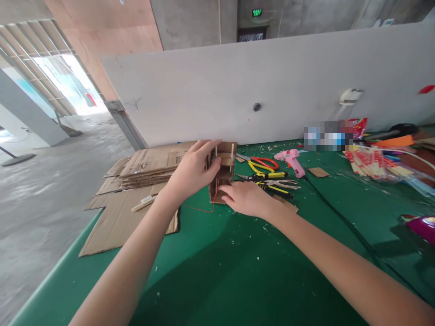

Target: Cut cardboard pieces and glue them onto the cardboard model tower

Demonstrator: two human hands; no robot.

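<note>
A small open cardboard box (226, 147) with inner dividers and thin wooden sticks sits on the green table near the white panel. My left hand (197, 165) grips its upper left side, thumb reaching over the inside. The fingers of my right hand (248, 198) reach into the lower compartment, at a thin red wire (213, 206). That wire runs down out of the box and trails left across the tabletop. My right fingertips are partly hidden, but they appear closed on the wire.
Flattened cardboard sheets (149, 165) are stacked at left. Right of the box lie red-and-yellow-handled scissors (263, 164), pliers (277, 175) and a pink glue gun (292, 160) with a black cord (336, 217). Red-and-white packets (369, 160) are farther right. A white panel (210, 99) stands behind.
</note>
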